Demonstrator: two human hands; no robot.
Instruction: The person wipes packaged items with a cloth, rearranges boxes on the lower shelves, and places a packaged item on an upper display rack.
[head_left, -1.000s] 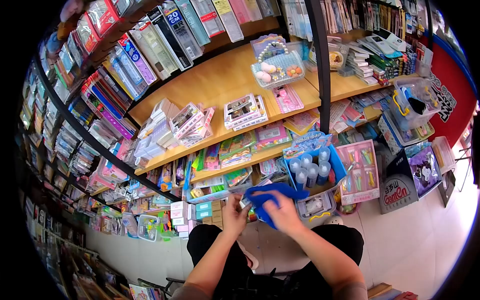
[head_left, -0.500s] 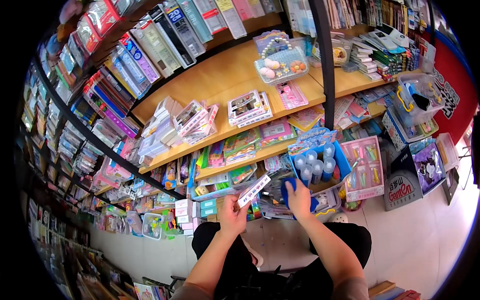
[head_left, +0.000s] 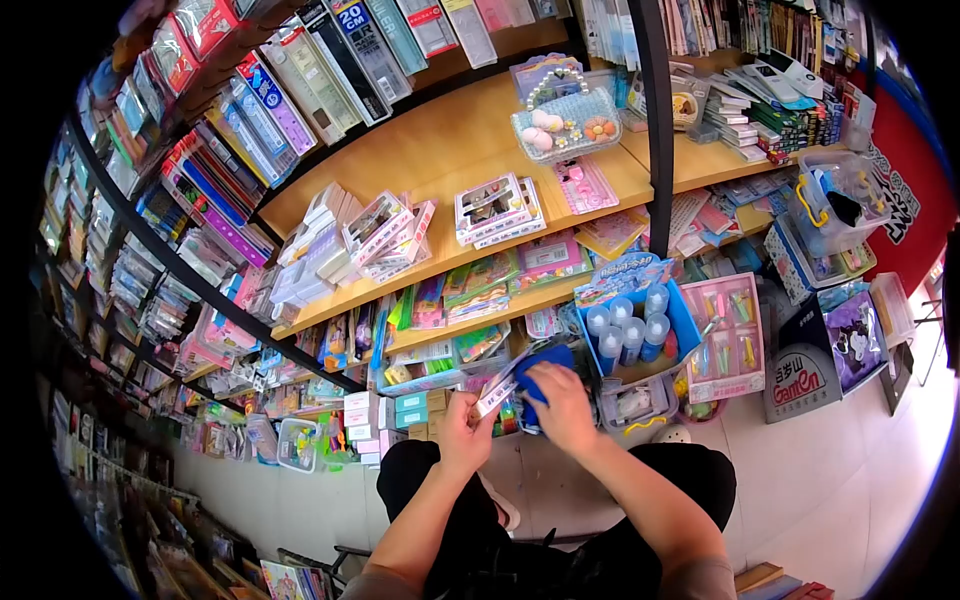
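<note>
My left hand (head_left: 468,436) is closed on a flat white box (head_left: 490,399) with a printed edge, tilted upward in front of the lower shelf. A dark blue cloth (head_left: 548,368) is gripped in my right hand (head_left: 562,405), which presses it against or very close to the box's right side. The fingers and cloth hide part of the box. On the wooden shelf above lie similar flat boxes with clear windows (head_left: 492,212), and a leaning stack of more boxes (head_left: 385,232) is to their left.
Right of my hands, a blue display box (head_left: 680,318) holds several clear bottles. Beside it stands a pink tray (head_left: 728,335). A beaded basket (head_left: 567,128) sits on the wooden shelf (head_left: 420,150). A black upright post (head_left: 656,130) crosses the shelving. Small cartons (head_left: 362,420) are stacked low on the left.
My right hand has moved left with the blue cloth, from beside the bottles to the white box. The box in my left hand has turned, so its edge shows differently.
</note>
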